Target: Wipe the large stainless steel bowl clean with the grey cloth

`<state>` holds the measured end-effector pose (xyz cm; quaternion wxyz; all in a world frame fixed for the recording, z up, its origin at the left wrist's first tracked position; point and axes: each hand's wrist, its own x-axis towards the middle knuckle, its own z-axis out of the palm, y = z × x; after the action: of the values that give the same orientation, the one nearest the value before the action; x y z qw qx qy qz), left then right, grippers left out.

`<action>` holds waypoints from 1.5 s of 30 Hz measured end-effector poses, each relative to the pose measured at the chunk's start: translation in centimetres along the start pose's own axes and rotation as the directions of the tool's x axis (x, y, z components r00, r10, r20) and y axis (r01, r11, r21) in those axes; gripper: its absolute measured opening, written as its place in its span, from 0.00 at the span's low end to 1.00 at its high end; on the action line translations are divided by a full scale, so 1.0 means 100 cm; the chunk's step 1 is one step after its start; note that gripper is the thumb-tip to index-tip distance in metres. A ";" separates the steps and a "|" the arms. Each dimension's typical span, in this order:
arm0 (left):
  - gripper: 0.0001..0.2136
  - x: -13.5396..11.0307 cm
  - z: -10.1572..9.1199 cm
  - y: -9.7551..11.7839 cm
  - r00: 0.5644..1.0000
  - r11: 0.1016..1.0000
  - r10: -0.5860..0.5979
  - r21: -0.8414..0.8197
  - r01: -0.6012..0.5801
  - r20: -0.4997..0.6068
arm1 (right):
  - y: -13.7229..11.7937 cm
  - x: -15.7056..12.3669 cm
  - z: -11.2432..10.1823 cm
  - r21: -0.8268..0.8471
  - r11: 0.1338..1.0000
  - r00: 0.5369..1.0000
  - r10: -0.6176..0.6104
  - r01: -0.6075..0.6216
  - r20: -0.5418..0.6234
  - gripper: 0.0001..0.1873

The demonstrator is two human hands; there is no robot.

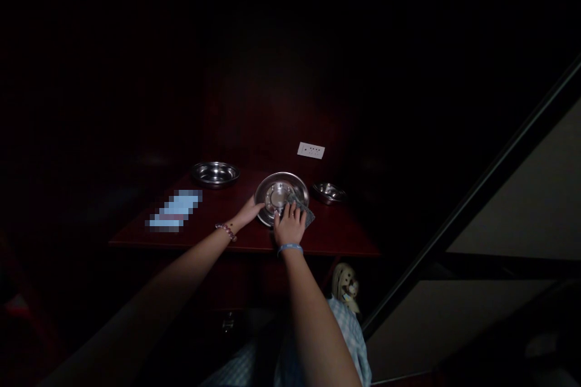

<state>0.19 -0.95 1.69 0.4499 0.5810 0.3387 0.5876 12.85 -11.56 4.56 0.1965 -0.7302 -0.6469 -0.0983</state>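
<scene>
A round shiny metal dish (278, 180) is tilted up towards me above the front half of the dark red table (218, 224). My left hand (249, 211), below a beaded bracelet, grips the dish by its left rim. My right hand (290, 224), with a blue band at the wrist, presses a grey cloth (309, 216) against the dish's lower right side. The cloth sticks out past the fingers on the right. Part of the dish's lower face is hidden behind that hand.
At the back left of the table stands a metal bowl (215, 175); a smaller metal bowl (329, 193) stands at the right. A blurred-out pale blue item (176, 210) lies at the left. Behind, a white socket plate (311, 150) is on the wall. A clog-type shoe (345, 286) shows below the table.
</scene>
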 end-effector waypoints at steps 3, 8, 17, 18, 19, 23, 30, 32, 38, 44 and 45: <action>0.28 0.000 0.000 -0.002 0.999 0.999 0.031 -0.011 -0.030 0.032 | 0.002 0.002 0.002 0.026 1.000 0.998 0.002 -0.001 -0.058 0.34; 0.27 -0.001 -0.001 -0.005 0.997 0.999 0.036 -0.014 -0.035 0.070 | 0.005 0.005 0.004 0.033 0.999 0.992 -0.011 0.015 -0.123 0.34; 0.24 -0.007 0.001 0.003 0.994 0.996 -0.049 -0.070 0.056 0.102 | 0.001 0.006 -0.004 0.032 0.996 0.991 -0.082 0.086 -0.107 0.33; 0.23 -0.008 0.002 0.004 0.994 0.995 -0.057 -0.078 0.065 0.097 | 0.000 0.006 -0.005 0.031 0.994 0.991 -0.098 0.101 -0.094 0.32; 0.22 -0.009 0.002 0.004 0.994 0.994 -0.058 -0.085 0.066 0.093 | -0.001 0.006 -0.006 0.032 0.992 0.990 -0.117 0.120 -0.079 0.32; 0.19 -0.010 0.001 0.006 0.998 0.995 -0.029 -0.094 0.034 0.059 | -0.005 0.003 -0.010 0.044 0.977 0.977 -0.210 0.211 -0.025 0.32; 0.17 -0.007 -0.006 0.008 0.997 0.999 0.039 -0.012 -0.040 -0.064 | -0.010 0.000 -0.016 0.114 0.924 0.928 -0.371 0.365 0.042 0.28; 0.18 -0.006 -0.007 0.009 0.993 0.999 0.043 0.014 -0.042 -0.109 | -0.012 -0.001 -0.018 0.145 0.909 0.915 -0.401 0.391 0.048 0.27; 0.20 -0.006 -0.010 0.014 0.986 0.998 0.055 0.033 -0.051 -0.160 | -0.014 -0.001 -0.028 0.189 0.903 0.908 -0.408 0.386 0.092 0.25; 0.24 -0.008 -0.010 0.015 0.982 0.993 0.114 0.042 -0.108 -0.154 | -0.016 -0.001 -0.039 0.091 0.956 0.947 -0.288 0.278 0.139 0.32; 0.24 -0.008 -0.010 0.015 0.983 0.993 0.116 0.041 -0.111 -0.146 | -0.015 -0.001 -0.040 0.067 0.966 0.956 -0.257 0.250 0.142 0.33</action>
<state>-1.10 -2.11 2.69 0.3799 0.5615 0.3467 0.6482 11.76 -13.14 8.36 0.1509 -0.6417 -0.7502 -0.0521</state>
